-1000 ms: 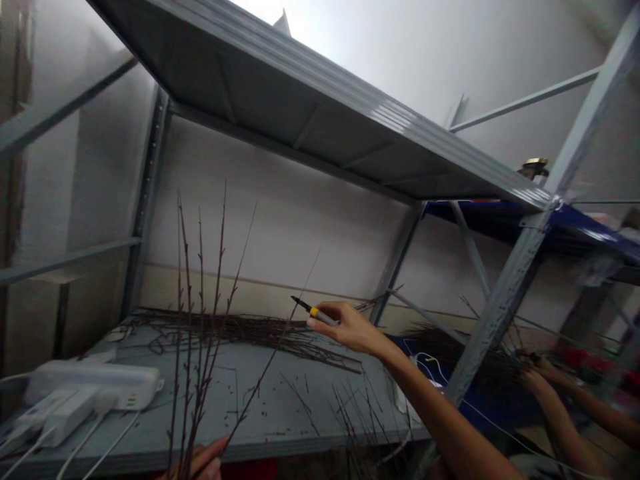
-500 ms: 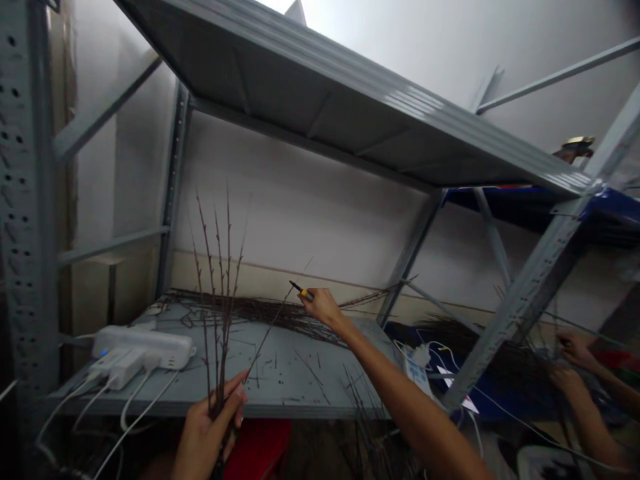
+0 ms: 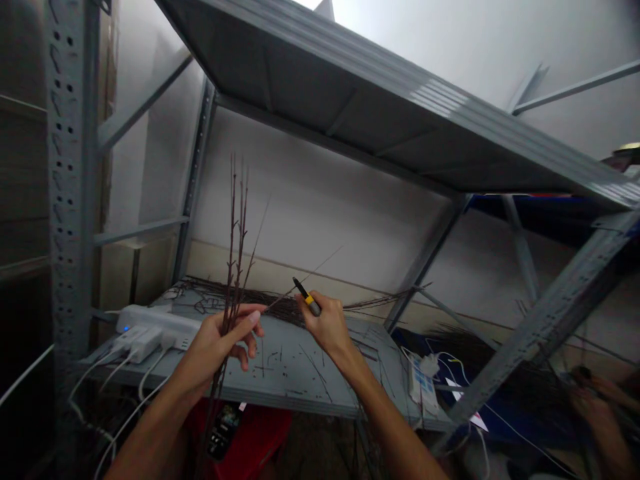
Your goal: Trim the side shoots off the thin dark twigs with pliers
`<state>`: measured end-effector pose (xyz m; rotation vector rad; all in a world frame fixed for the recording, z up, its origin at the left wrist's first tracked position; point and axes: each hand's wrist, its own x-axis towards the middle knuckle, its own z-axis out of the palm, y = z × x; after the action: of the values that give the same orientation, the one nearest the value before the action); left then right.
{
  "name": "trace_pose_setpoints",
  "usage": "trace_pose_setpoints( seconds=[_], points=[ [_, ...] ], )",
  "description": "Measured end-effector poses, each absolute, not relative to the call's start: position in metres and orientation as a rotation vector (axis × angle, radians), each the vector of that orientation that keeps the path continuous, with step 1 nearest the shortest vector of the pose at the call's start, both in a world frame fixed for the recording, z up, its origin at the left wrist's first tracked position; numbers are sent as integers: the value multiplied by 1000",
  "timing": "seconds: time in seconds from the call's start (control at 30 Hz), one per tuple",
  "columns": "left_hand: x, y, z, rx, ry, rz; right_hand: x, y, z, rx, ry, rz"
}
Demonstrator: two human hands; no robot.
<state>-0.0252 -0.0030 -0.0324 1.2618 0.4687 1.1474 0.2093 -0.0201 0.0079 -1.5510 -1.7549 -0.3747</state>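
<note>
A few upright brown branches (image 3: 235, 267) with small buds stand in my left hand (image 3: 207, 353), their lower ends dropping below the shelf edge. One thin twig (image 3: 323, 261) slants up and right from near my left fingertips, passing by the tool's dark tip; whether it touches the tip I cannot tell. My right hand (image 3: 327, 327) is closed around a yellow-and-black hand tool (image 3: 306, 296) pointing up and left. Its exact kind is unclear. Behind both hands, a pile of loose branches (image 3: 275, 307) lies along the back of the grey metal shelf (image 3: 290, 393).
A white power strip (image 3: 160, 320) with plugs and cables is at left, another (image 3: 424, 387) at right. Overhead hangs an upper shelf (image 3: 350, 80). A phone (image 3: 225, 427) lies on something red (image 3: 265, 433) below. Another person's hand (image 3: 595, 407) is at far right.
My left hand has risen and moved forward with the branches, closer to my right hand. The phone below has come into view. The whole view has shifted slightly.
</note>
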Motion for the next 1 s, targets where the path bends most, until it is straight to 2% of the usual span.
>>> trace_pose_setpoints(
  seconds=[0.17,0.47,0.6,0.77,1.0],
  points=[
    [-14,-1,8,1487,500,1041,179,-63,-9,-1392,-1515,-391],
    [-18,-15,8,1685,534,926,159,-101,-47,-1339,-1305,-304],
    [-20,-18,9,1689,469,875,165,-98,-46,-1257,-1350,-382],
    [-25,-15,14,1609,328,634,180,-88,-36,-1063,-1505,-555],
    [-28,-5,15,1495,285,460,191,-73,-25,-928,-1625,-600]
  ],
)
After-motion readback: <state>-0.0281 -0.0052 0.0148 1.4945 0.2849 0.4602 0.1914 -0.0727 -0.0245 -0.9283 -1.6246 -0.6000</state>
